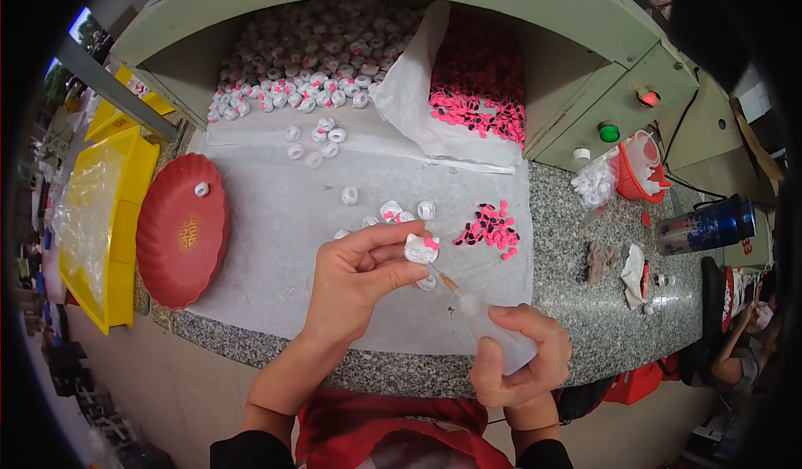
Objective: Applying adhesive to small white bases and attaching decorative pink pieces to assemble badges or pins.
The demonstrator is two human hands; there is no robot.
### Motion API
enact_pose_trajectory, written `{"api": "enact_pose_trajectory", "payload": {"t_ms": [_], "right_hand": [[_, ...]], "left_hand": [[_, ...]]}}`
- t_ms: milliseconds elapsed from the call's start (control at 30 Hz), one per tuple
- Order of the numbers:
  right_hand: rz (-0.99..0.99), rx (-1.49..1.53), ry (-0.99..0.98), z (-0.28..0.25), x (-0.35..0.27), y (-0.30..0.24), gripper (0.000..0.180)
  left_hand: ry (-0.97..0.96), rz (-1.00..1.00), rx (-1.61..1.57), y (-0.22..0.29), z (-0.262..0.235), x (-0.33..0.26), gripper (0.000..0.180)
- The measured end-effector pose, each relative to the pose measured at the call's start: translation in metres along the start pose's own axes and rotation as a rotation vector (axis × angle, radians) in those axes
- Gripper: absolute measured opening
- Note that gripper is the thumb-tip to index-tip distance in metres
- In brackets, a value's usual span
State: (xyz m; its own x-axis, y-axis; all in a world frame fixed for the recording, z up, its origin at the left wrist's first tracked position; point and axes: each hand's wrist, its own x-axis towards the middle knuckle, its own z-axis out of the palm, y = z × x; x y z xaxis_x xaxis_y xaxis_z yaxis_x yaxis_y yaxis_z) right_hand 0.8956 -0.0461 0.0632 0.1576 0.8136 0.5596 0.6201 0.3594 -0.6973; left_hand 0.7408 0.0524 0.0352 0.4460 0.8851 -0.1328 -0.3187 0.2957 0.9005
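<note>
While the right hand [522, 356] is wrapped closed around a small clear squeeze bottle [493, 327] whose thin nozzle points up toward the piece, the left hand [359, 273] pinches a white cat-face charm [421, 249] between thumb and fingertips, a pink bow already on its ear; it is held just above the white sheet [276, 243] covering the speckled stone counter [585, 319]. The nozzle tip sits just below the charm, though whether it touches cannot be told. Just beyond the hands, a few white charms [401, 212] lie loose on the sheet, and a small cluster of pink bows [490, 227] waits to their right. To the left, a red plate [180, 227] carries only a single white piece [201, 189], so by that measure very little looks finished. Farther back, inside the pale green cabinet opening [576, 76], a large heap of white charms [309, 51] and a large heap of pink bows [480, 81] remain, which suggests most of the work is still ahead.
</note>
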Motion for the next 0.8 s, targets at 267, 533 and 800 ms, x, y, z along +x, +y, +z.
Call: {"api": "enact_pose_trajectory", "payload": {"t_ms": [267, 533, 800], "right_hand": [[-0.013, 0.006, 0.131, -0.003, 0.003, 0.014, 0.034], [0.803, 0.528, 0.188, -0.024, -0.012, 0.026, 0.044], [-0.010, 0.103, 0.180, -0.014, -0.031, -0.036, 0.032]], "left_hand": [[-0.039, 0.010, 0.017, -0.010, -0.002, 0.003, 0.036], [-0.134, -0.289, 0.298, -0.041, 0.020, -0.001, 0.033], [-0.040, -0.014, -0.084, 0.025, 0.005, -0.046, 0.038]]}}
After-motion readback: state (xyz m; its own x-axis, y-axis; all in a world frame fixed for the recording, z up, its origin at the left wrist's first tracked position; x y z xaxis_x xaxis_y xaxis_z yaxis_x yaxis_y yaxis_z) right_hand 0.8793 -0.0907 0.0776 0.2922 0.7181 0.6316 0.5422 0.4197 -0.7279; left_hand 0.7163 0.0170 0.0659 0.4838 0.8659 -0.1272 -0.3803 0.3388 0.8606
